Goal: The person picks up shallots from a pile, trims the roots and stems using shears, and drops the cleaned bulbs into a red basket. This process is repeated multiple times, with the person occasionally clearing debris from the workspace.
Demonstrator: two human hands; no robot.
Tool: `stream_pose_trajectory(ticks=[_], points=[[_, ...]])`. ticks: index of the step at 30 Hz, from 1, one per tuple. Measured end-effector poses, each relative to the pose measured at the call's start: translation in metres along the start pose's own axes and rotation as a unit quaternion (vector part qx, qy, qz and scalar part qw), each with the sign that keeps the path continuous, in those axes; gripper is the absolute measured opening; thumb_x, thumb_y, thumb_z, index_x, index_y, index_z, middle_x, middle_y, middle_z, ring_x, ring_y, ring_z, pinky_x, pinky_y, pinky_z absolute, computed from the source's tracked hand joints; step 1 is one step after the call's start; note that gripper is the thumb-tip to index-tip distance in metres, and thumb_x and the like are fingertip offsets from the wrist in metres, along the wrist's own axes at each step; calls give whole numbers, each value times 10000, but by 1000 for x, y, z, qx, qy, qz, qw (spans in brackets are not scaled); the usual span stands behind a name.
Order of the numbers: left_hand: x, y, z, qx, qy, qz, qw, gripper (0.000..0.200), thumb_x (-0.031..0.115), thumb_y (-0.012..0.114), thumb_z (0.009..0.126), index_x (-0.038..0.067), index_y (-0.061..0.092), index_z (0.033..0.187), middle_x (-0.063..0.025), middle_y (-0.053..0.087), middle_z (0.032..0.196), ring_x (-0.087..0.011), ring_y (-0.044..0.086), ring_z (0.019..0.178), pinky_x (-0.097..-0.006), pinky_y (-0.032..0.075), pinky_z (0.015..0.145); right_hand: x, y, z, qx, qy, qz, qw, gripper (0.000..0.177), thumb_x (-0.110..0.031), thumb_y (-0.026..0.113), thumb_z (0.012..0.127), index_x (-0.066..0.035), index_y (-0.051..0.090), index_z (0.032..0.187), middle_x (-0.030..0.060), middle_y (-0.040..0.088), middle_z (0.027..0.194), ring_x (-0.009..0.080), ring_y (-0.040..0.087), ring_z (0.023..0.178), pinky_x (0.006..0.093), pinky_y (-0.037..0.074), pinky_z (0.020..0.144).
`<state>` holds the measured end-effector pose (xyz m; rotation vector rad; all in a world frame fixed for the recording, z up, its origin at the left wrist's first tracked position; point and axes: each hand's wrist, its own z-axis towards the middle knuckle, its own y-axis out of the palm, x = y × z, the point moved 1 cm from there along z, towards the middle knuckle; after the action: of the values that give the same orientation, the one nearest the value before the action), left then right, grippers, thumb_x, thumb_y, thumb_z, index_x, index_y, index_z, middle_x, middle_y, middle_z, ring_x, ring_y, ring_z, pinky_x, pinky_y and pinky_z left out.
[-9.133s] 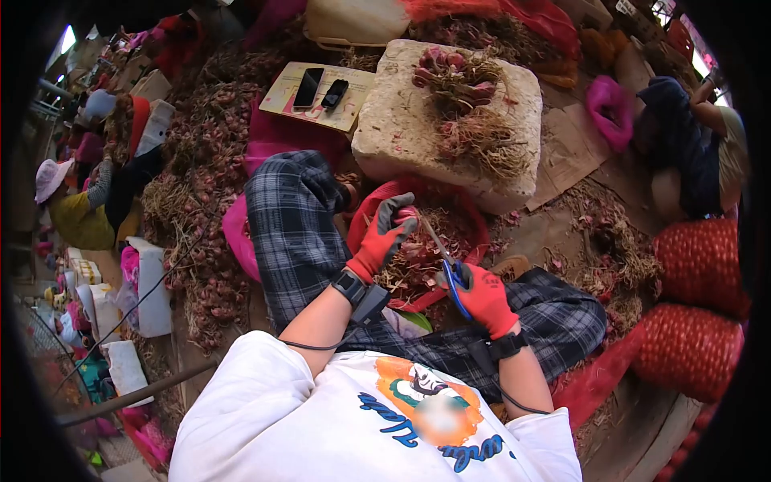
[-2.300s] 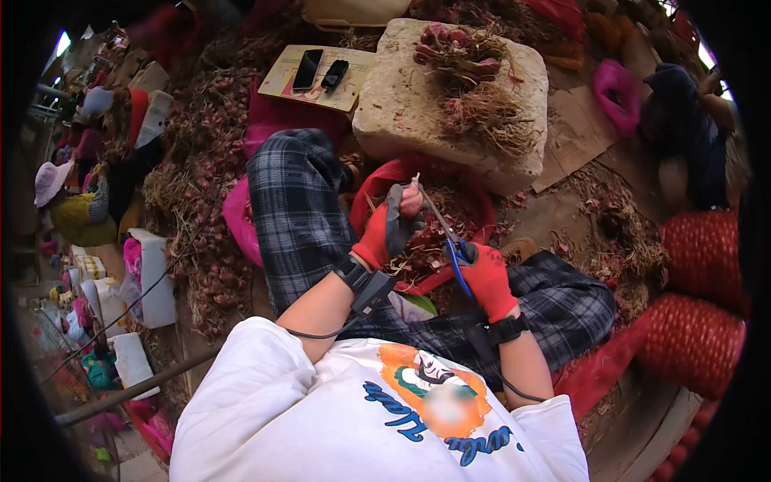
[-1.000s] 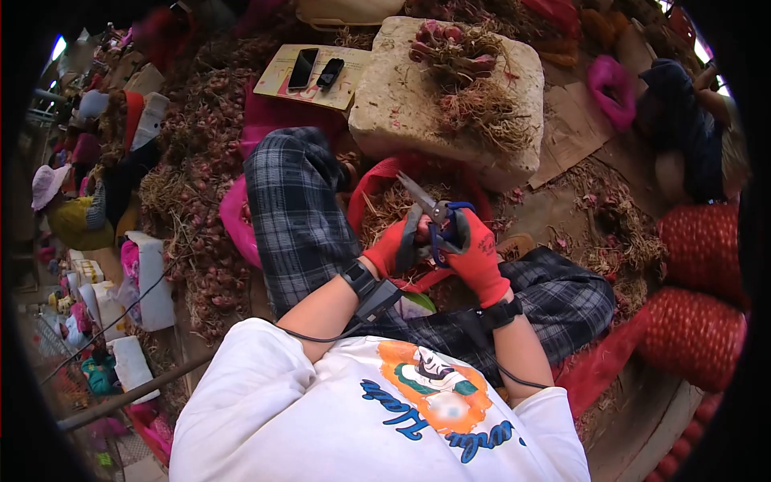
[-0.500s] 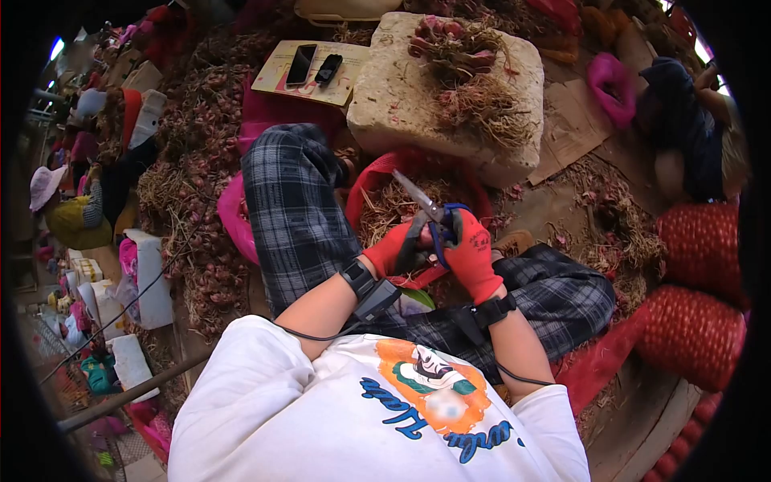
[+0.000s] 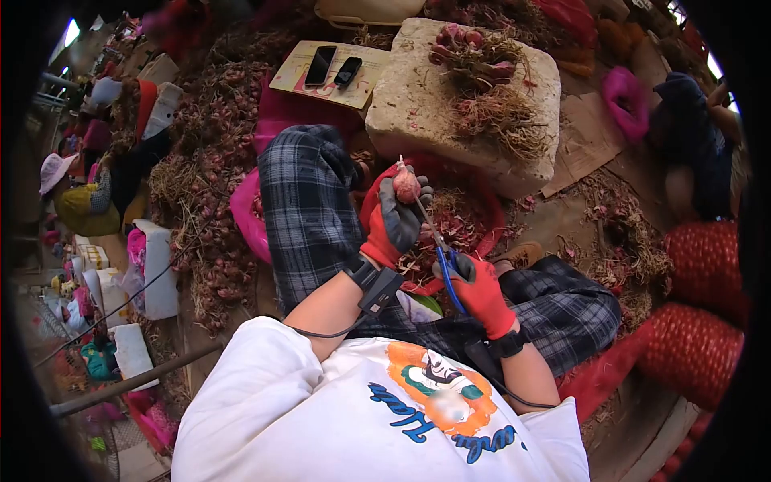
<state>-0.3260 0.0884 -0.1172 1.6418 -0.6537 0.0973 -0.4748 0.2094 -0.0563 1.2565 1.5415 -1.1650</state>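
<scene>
My left hand [image 5: 395, 218], in a red and grey glove, holds a reddish onion bulb [image 5: 407, 186] with its pale tip pointing up. Gloved the same way, my right hand [image 5: 479, 291] grips blue-handled scissors [image 5: 447, 269], whose blades point up and left toward the bulb. Both hands are over a red mesh basket [image 5: 491, 233] of trimmings between my legs. Beyond it, a bunch of onions with dry roots [image 5: 498, 108] lies on a pale foam block [image 5: 401, 100].
A phone [image 5: 320, 66] and a small black device [image 5: 348, 72] lie on a yellow board [image 5: 293, 71]. Heaped onions [image 5: 217, 153] cover the left floor. Full red mesh sacks [image 5: 695, 345] stand at right. Other people sit at far left and upper right.
My hands have moved apart: the left went up with the bulb now plainly visible, the right went down and right with the scissors. The view has shifted slightly.
</scene>
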Motion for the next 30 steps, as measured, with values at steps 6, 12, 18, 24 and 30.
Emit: stream_pose_trajectory(ticks=[6,12,18,24,30], points=[[-4,-8,3,-39,18,44,998,495,434,491,925,38,447,1219,-113,544,1069,-228,542,955,-348,464,875,2,-1,2,0,32,43,999,258,-239,616,837,-15,659,958,80,640,702,114,584,619,275,448,590],[-5,-12,12,-92,56,20,994,479,440,487,926,56,443,1208,-106,541,1077,-219,541,956,-362,454,886,-4,-12,-5,-83,147,223,960,252,-302,557,879,-57,613,889,2,555,580,55,509,477,192,371,454],[2,3,5,4,81,89,993,500,467,474,924,70,435,1226,-106,545,1098,-223,552,971,-376,461,894,-14,-9,-7,-134,153,288,936,281,-346,542,889,-66,556,858,5,559,589,49,510,455,171,368,425],[0,5,2,9,75,79,994,517,474,462,926,64,428,1240,-112,555,1100,-235,563,982,-385,466,898,-3,-6,-7,-141,145,301,932,399,-374,524,888,3,600,993,45,591,626,71,542,459,177,393,421],[-5,8,-1,-16,66,106,992,527,486,444,929,66,421,1245,-93,557,1089,-215,560,971,-371,468,877,-10,-5,-3,-155,175,303,924,548,-436,495,897,71,577,1087,58,597,649,87,546,454,184,406,420]])
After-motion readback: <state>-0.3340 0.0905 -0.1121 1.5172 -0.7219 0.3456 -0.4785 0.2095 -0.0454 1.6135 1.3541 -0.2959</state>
